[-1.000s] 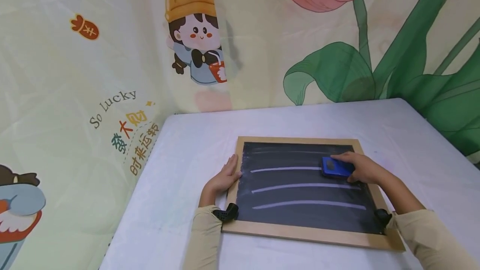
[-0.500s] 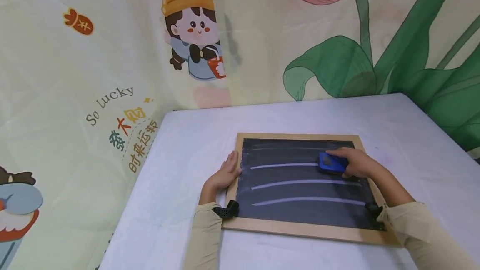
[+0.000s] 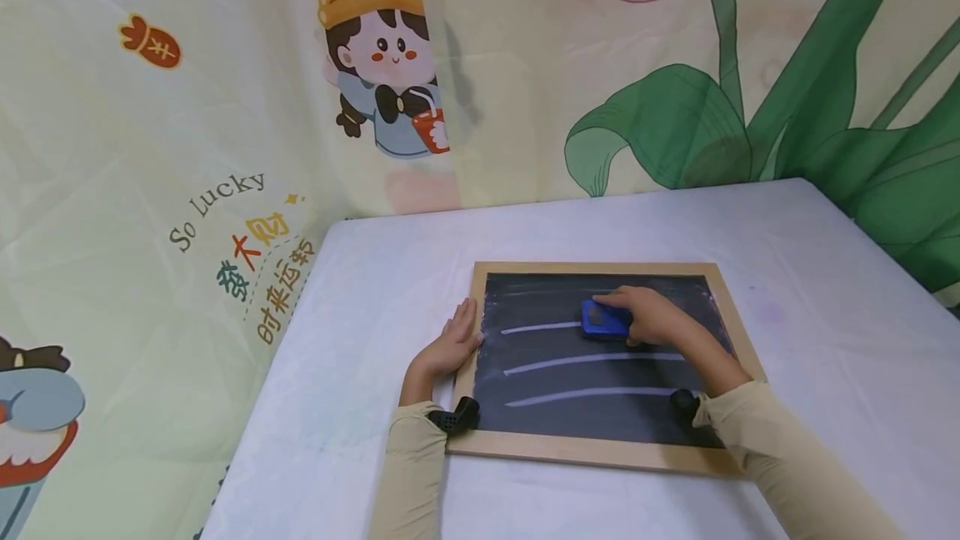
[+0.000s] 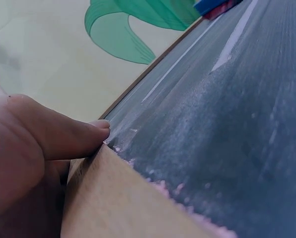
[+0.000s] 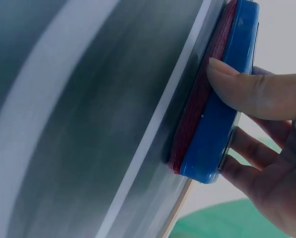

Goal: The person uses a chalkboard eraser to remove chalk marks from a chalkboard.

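Right hand (image 3: 651, 315), fingers gripping eraser (image 3: 604, 322), further left, right of centre; top line (image 3: 542, 327) shorter, wiping advances, lower lines (image 3: 555, 363) remain. Left hand (image 3: 446, 350) straight-fingered against board (image 3: 600, 419).

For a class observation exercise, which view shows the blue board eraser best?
Right wrist: the blue board eraser appears large, its red pad visible. The head view shows its top, small; the left wrist view only a cropped part.
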Demonstrator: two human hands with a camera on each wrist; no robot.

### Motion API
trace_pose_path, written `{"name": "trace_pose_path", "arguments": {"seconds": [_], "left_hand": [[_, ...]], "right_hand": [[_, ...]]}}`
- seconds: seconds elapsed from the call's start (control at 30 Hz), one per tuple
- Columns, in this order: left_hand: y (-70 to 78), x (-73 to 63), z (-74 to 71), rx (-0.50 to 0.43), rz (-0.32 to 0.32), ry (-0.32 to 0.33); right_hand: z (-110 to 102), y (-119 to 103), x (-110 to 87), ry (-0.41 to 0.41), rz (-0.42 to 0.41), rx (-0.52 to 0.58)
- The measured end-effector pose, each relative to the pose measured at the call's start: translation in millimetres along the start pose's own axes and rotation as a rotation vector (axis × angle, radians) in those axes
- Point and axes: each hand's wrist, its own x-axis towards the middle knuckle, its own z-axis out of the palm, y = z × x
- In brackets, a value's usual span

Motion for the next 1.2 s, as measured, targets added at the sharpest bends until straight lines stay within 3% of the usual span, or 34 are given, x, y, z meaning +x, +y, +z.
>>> {"name": "trace_pose_path", "arguments": {"seconds": [0.4,0.63,1.2], "left_hand": [[2.7,-0.3,-0.5,-0.041,-0.042,0.005],[3.2,-0.7,-1.9,-0.065,-0.006,0.018],[4.3,0.9,-1.2,-0.082,-0.033,0.023]], "right_hand": [[14.0,-59.2,40.9,-0.077,-0.022,-0.01],[19.6,-87.5,57.0,-0.082,-0.033,-0.01],[28.8,-113.4,72.2,-0.044,-0.07,-0.001]]}}
